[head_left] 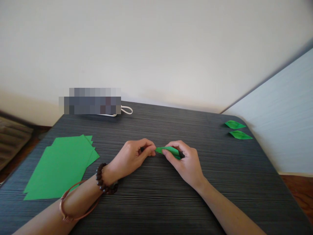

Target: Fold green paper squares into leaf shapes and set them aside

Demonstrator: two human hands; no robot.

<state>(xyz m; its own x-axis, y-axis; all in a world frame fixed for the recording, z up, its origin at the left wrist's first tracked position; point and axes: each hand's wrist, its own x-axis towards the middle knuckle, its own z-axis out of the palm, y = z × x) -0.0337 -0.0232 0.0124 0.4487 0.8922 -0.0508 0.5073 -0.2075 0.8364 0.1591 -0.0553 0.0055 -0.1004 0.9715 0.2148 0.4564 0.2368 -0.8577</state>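
Note:
A small folded green paper piece (169,150) sits just above the dark striped table (156,195) at its middle. My left hand (133,157) pinches its left tip with thumb and fingers closed. My right hand (184,161) grips its right end, fingers curled over the paper. Part of the piece is hidden under my right fingers. A dark bead bracelet and a copper bangle ring my left wrist.
A fanned stack of green paper sheets (61,166) lies at the table's left. Two folded green leaf shapes (234,124) (240,134) rest at the far right corner. A blurred object with a white loop (126,110) sits at the back edge. Walls stand behind and to the right.

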